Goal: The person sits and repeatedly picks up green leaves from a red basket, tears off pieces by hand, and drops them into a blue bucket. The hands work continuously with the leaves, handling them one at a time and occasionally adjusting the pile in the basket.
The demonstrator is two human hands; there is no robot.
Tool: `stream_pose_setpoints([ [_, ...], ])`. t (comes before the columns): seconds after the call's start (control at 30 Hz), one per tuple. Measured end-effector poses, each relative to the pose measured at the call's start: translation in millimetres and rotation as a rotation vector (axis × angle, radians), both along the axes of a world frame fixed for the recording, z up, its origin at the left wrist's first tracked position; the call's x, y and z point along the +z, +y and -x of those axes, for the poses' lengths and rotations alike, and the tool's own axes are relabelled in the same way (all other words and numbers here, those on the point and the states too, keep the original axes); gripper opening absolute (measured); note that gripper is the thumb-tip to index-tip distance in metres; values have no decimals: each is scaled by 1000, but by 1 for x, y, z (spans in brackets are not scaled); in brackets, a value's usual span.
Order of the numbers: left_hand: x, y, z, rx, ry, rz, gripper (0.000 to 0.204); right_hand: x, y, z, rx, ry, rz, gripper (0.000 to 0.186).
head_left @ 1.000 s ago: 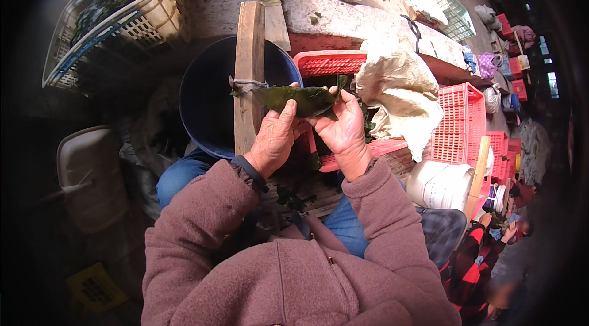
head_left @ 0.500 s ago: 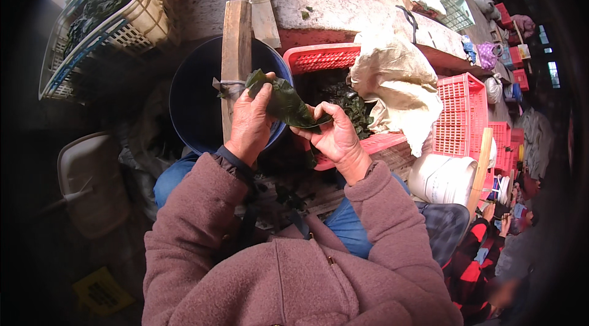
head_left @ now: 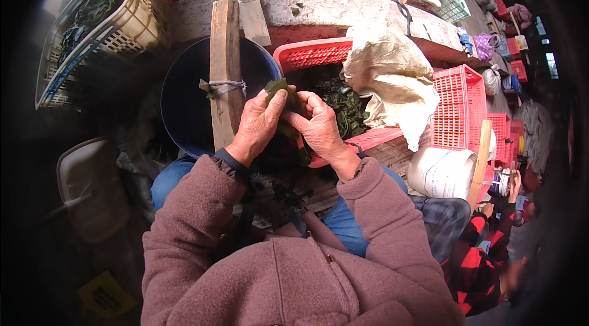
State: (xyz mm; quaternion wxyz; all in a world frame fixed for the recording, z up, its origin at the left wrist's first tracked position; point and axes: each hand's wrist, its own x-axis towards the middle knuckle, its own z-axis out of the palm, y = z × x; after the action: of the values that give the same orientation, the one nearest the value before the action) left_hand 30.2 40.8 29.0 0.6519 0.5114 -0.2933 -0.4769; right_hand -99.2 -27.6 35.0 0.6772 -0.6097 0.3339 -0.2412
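Note:
A dark green strip of kelp [head_left: 275, 87] is pinched between my two hands, mostly hidden by the fingers. My left hand [head_left: 259, 122] grips it with the thumb on top, close to the right side of a wooden board [head_left: 226, 50]. Drawn up against it, my right hand [head_left: 320, 128] has its fingers curled on the same piece. The board lies across a deep blue tub [head_left: 184, 90]; a small flat piece, possibly a blade, is tied to it with pale cord [head_left: 227, 86]. More dark kelp [head_left: 346, 108] fills the red basket [head_left: 313, 54] on the right.
A cream cloth [head_left: 389, 74] drapes over the red basket. Beside it are another red crate [head_left: 457, 102] and a white bucket [head_left: 442, 172]. At upper left stands a pale crate [head_left: 138, 10] of greens. A low ledge [head_left: 331, 10] runs behind; another person [head_left: 478, 258] is at lower right.
The kelp, stretched out between my hands before, is now bunched up. My right hand has come left to meet my left hand, which has moved slightly right, off the board.

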Motion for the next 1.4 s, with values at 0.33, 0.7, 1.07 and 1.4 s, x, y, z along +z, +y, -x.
stream_pose_setpoints([
  [0.33,-5,-2,-10,49,198,-95,35,-6,-12,5,0,-105,-55,17],
  [0.7,-11,-3,2,-42,146,-37,25,-1,-18,3,-54,-225,-159,23],
  [1.07,-8,-3,10,-82,227,-76,26,-5,-18,2,-62,-538,-772,24],
  [1.4,-16,-2,0,-176,-108,-161,21,-13,-27,10,-137,-412,-670,18],
])
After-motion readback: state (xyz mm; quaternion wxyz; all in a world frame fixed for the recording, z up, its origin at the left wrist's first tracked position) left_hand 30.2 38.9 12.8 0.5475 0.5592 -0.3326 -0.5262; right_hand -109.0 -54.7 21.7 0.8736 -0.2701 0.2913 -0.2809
